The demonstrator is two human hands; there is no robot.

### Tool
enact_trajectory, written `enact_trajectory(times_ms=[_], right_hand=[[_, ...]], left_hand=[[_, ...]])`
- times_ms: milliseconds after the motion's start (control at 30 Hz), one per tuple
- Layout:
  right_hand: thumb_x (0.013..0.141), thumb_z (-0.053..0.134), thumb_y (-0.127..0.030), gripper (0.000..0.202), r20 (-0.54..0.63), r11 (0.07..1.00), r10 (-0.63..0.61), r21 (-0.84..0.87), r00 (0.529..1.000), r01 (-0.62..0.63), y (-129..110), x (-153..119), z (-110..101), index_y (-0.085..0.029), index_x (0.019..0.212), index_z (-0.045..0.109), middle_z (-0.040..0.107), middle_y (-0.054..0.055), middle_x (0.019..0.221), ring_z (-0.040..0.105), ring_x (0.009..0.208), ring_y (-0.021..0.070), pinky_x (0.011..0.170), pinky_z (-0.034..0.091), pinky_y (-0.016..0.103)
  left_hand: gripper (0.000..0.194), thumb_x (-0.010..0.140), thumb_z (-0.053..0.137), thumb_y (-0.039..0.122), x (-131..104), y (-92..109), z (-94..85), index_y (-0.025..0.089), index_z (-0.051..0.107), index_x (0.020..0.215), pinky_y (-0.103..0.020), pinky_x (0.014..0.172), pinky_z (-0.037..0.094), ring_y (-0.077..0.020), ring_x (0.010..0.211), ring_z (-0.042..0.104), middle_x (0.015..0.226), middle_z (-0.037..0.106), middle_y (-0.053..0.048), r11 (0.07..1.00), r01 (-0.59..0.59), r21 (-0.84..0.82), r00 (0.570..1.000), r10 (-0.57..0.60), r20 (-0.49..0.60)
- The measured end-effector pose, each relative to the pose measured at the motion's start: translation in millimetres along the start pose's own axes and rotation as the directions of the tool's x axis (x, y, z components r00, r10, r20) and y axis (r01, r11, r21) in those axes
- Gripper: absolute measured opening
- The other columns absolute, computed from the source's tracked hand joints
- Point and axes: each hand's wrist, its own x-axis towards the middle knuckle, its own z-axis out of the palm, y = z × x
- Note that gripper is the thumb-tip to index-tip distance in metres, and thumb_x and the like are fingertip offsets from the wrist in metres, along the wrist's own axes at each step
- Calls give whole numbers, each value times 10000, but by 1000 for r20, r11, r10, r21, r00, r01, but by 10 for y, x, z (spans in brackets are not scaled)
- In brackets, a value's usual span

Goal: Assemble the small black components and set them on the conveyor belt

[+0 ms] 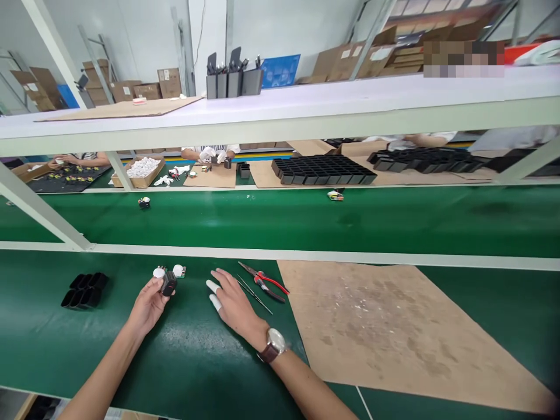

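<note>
My left hand (149,306) grips a small black plastic housing (168,284) between thumb and fingers. By the fingertips shows a white round piece (158,272); I cannot tell whether it is attached to the housing. Just behind lies a small green circuit board with a white round part (179,270). My right hand (234,303) is spread over the green work surface, holding nothing, with white covers on two fingers and a watch (275,344) at the wrist. Close to its fingers lie metal tweezers (255,294), and beyond them red-handled pliers (263,282).
Several black housings (84,290) stand grouped at the left. A stained cardboard sheet (385,326) covers the right side. Past a white rail runs a green conveyor (245,219) with small assemblies (336,195). Co-workers' hands (214,156) are at the far bench, under a white shelf (328,108).
</note>
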Motion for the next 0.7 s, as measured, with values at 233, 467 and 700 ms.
enact_trajectory(times_ms=[233,467,700], right_hand=[[972,659,-406,302,421,961,-3,251,907,-113,76,-49,31,-217,1201,711,746,100,1117,754,851,210,767,634,364],[966,594,-219,296,-109,998,-7,-56,994,1,322,415,135,-216,1239,709,676,134,1303,638,1239,288,1037,550,505],[968,594,-193,343,81,971,-185,-141,979,195,231,266,378,-191,1305,661,632,137,1377,608,1265,280,1106,498,487]], left_hand=[[167,769,861,172,-25,-116,70,145,736,877,-162,591,631,-139,687,749,853,759,-35,993,48,-107,998,-52,-39],[138,797,836,169,-94,-149,129,153,719,868,-135,537,619,-143,707,755,874,755,-53,985,101,-141,993,-110,-53],[361,741,890,417,164,148,99,144,685,854,-276,622,633,-204,748,760,917,756,-84,902,-151,404,987,162,7]])
